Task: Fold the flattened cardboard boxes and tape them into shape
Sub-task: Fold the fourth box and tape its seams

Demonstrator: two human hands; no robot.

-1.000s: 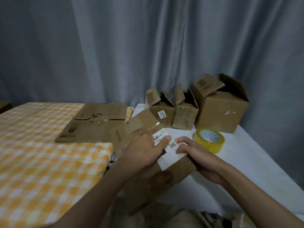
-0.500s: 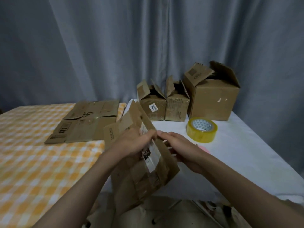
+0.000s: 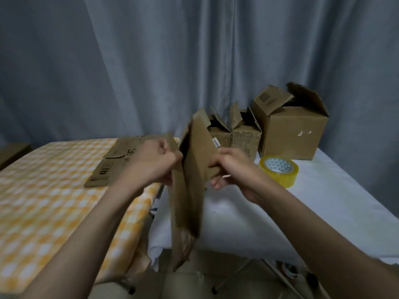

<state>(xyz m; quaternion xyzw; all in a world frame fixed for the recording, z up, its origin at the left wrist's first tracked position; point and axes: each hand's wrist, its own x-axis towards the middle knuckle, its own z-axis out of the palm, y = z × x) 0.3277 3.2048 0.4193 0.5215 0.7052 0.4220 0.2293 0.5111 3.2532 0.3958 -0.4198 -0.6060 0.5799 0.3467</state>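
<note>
Head view shows the flattened box (image 3: 192,182) held on edge in mid-air, over the gap between the checked table (image 3: 43,201) and the white one (image 3: 323,212), its lower end hanging below table height. The left hand (image 3: 151,165) has fingers curled shut around the near panel's upper edge; the right hand (image 3: 233,169) pinches the far panel, thumb on the near face and fingers behind (the tips are blurred). The two layers look to be parting slightly at the top.

It's light, worn corrugated board, I'd say: stiff across the panels, floppy at the creases, with soft edges that could tear if yanked. Gripping opposite panels near the creases seems the best way to pop it square. More flat boxes (image 3: 121,160) wait on the checked cloth; three shaped boxes (image 3: 293,134) and the tape roll (image 3: 279,170) sit on the white table, within reach of the right hand.
</note>
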